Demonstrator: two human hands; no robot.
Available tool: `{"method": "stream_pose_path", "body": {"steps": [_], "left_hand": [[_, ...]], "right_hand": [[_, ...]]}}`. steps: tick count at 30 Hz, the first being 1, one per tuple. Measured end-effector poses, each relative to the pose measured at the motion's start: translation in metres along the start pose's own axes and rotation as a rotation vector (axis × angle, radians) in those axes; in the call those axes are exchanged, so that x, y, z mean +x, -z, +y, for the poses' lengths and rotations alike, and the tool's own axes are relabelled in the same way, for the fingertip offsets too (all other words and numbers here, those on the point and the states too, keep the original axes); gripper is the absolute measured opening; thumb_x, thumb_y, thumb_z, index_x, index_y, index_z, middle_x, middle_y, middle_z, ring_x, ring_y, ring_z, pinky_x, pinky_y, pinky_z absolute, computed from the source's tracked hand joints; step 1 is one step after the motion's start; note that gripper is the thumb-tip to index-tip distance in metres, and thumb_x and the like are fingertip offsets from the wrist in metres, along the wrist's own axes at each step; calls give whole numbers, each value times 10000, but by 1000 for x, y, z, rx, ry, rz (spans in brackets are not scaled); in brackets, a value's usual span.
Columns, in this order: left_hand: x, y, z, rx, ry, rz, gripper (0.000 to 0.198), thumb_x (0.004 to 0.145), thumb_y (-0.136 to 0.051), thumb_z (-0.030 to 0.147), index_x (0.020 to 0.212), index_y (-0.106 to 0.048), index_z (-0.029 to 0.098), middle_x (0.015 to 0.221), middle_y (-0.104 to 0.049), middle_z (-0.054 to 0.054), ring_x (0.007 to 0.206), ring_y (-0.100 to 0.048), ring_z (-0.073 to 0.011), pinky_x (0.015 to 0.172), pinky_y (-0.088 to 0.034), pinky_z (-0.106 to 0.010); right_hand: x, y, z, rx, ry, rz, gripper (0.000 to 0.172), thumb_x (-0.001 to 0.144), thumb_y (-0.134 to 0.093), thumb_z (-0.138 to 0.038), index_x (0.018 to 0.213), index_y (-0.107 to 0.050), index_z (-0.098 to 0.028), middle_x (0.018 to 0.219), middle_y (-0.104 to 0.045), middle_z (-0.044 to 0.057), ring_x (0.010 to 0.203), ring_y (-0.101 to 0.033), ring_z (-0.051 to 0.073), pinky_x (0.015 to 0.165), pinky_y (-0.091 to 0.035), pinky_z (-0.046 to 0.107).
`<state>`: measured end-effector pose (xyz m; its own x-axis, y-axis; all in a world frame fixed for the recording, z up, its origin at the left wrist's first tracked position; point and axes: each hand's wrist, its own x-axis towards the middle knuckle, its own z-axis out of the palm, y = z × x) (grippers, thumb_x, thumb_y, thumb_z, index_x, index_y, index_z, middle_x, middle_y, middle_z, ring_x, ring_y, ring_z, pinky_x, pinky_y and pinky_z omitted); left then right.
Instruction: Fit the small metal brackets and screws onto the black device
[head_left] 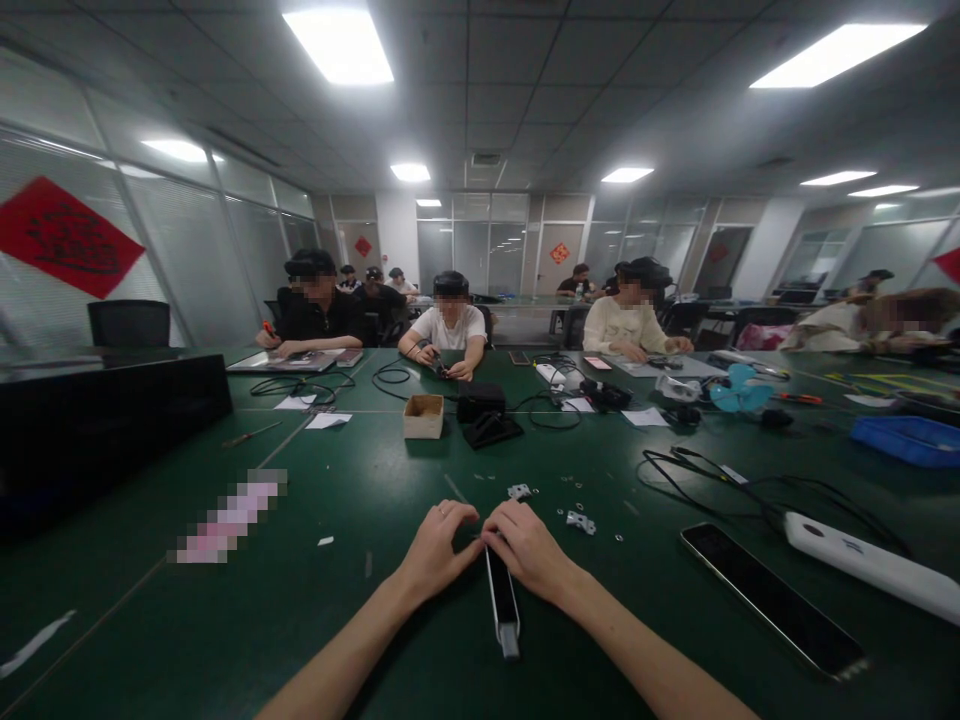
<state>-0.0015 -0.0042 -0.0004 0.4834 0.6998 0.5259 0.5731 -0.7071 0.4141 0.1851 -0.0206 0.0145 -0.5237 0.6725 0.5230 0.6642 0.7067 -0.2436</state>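
Slim black bar runs lengthwise, near end bodyward; right hand nearer, fingers over its far end; left hand curled just beside (both grips hidden, can't tell).

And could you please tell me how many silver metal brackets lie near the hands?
2 visible: one bracket just beyond the right hand, the other bracket to its right. More might be hidden beneath that hand.

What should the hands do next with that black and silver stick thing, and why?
Maybe the right hand should steady the slim black-and-silver bar while the left hand works at its far end: both hands meet there, though whether they pinch anything small is hidden.
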Motion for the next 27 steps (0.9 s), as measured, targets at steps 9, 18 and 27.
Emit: {"method": "stream_pose_path", "body": {"steps": [9, 18, 27], "left_hand": [[-2, -4, 0, -56, -139, 45, 87, 896, -510, 229, 896, -585, 185, 843, -632, -24, 793, -576, -148, 726, -474, -266], [-3, -7, -6, -84, -153, 41, 139, 898, -522, 258, 982, -610, 191, 904, -660, -37, 835, -610, -148, 774, -505, -271], [-2, -3, 0, -101, -81, 18, 140, 877, -514, 219, 958, -622, 181, 892, -660, -41, 810, -614, -145, 760, -511, -267]], "right_hand": [[-4, -5, 11, 109, 4, 24, 179, 933, -418, -213, 853, -572, -170, 843, -593, 51, 829, -518, 170, 745, -420, 307], [-4, -8, 14, 94, 11, 39, 234, 943, -408, -258, 839, -598, -169, 834, -607, 50, 816, -515, 171, 741, -410, 314], [-4, 1, 7, 63, 26, -23, 186, 917, -408, -162, 906, -593, -159, 893, -603, 63, 849, -513, 175, 764, -419, 323]]}}
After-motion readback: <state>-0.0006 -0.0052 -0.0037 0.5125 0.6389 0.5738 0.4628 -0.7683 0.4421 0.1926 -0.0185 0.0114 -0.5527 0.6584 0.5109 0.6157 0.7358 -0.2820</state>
